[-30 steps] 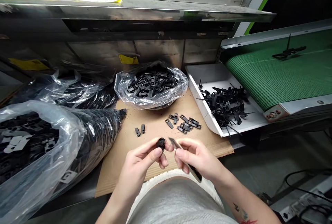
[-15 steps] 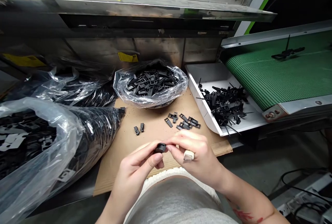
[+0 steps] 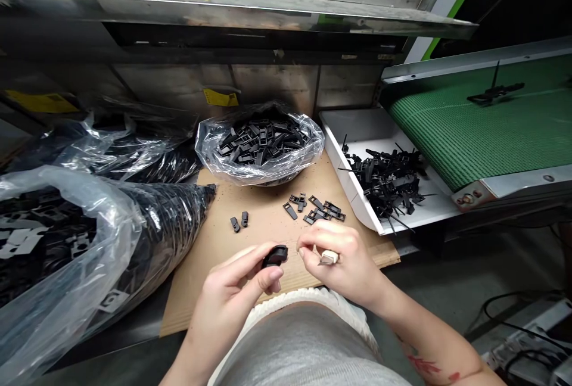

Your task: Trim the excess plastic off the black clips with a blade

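Note:
My left hand (image 3: 239,282) pinches a small black plastic part (image 3: 274,256) between thumb and fingers, above the cardboard. A short gap to the right, my right hand (image 3: 342,261) is closed around a small knife-like tool with a pale handle (image 3: 329,257); most of it is hidden in the palm. The thumb and index fingertip of that hand are pressed together, and whether something tiny sits between them is not visible. Beyond the hands lie two small black pieces (image 3: 240,221) and a loose group of black clips (image 3: 319,210) with rectangular openings.
A clear bag of black clips (image 3: 263,142) stands at the back of the cardboard (image 3: 187,290). Bulging bags of black parts (image 3: 116,243) crowd the left. On the right, a white tray (image 3: 357,195) holds black sprues below a green conveyor (image 3: 482,130). A metal shelf (image 3: 250,13) crosses above.
My right hand has moved away from the black part, slightly right. The part has tilted in my left hand and shows more of its side.

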The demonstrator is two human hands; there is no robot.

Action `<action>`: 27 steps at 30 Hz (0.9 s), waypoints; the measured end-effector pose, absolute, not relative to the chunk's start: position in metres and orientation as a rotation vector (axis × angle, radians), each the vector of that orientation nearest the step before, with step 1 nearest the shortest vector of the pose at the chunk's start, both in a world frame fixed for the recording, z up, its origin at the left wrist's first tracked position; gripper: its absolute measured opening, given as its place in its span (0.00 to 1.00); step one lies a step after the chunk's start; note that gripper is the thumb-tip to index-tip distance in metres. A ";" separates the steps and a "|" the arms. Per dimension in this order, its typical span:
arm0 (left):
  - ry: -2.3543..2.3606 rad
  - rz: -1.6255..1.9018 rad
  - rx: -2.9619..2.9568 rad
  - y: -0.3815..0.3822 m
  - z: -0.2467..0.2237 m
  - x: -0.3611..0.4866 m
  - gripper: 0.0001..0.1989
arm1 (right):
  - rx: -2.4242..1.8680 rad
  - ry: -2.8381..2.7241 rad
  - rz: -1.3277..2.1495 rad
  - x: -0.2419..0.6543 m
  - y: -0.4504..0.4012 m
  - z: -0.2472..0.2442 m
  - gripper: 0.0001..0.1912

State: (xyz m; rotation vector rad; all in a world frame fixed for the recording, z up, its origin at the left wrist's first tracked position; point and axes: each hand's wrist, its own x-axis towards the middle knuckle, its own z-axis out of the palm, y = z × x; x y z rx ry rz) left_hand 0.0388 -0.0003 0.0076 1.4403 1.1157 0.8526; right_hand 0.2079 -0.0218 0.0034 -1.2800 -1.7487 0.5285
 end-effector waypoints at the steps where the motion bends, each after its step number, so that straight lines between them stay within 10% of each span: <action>1: 1.133 0.831 1.393 -0.001 0.009 0.040 0.07 | -1.273 -1.710 0.566 0.208 -0.023 0.003 0.09; 16: 1.112 0.743 1.064 -0.005 0.018 0.043 0.12 | -1.214 -1.336 1.019 0.192 -0.026 -0.007 0.04; 27: 1.115 1.026 2.038 0.000 -0.016 0.026 0.21 | -1.209 -1.164 1.241 0.188 -0.029 -0.015 0.12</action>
